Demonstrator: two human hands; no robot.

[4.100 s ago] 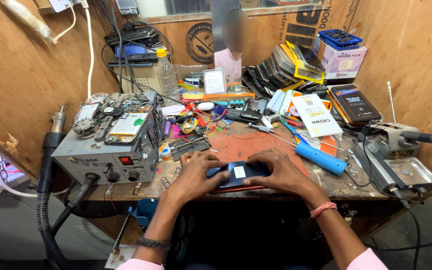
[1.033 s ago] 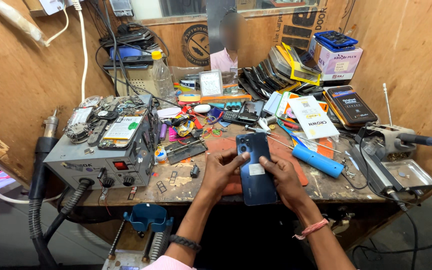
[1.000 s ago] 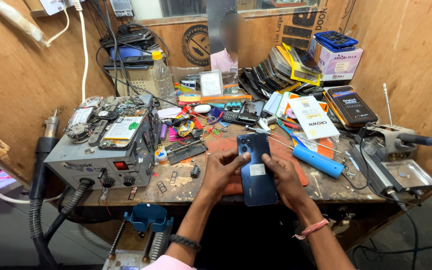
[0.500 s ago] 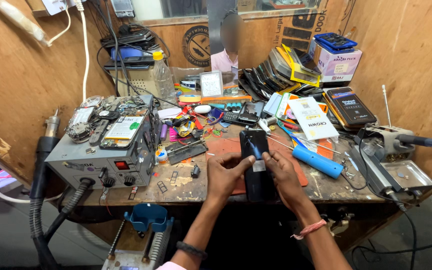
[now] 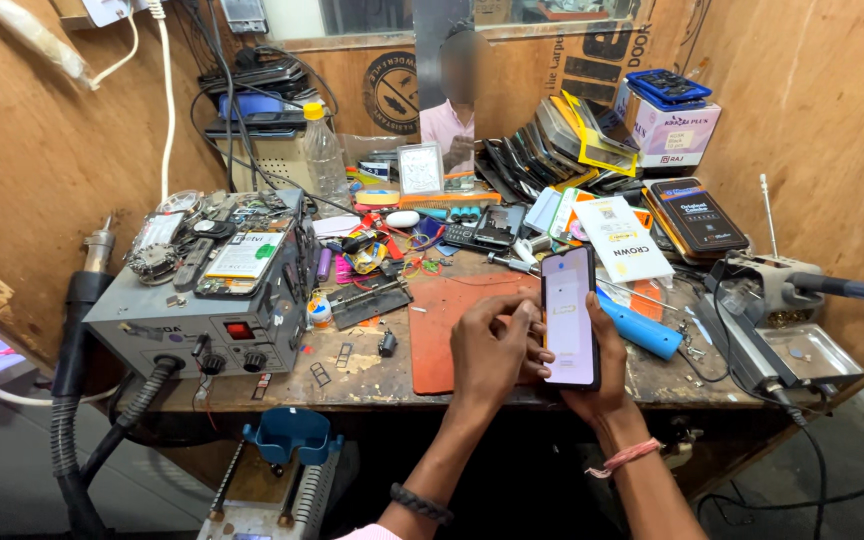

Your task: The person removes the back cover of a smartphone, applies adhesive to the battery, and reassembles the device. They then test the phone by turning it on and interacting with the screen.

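I see the smartphone (image 5: 568, 316) upright above the workbench's (image 5: 372, 365) front edge — my right hand (image 5: 607, 375) cups it from behind, and my left hand (image 5: 492, 350) pinches its left edge. It looks thin, smooth and fragile — better held by the side rims.

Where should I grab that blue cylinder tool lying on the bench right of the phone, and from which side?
Probably the middle of the blue cylinder tool, from above. It lies flat and slanted on the workbench, its long sides exposed, so fingers can close across its width. Its left end sits close behind the right hand holding the phone; the right end is freer.
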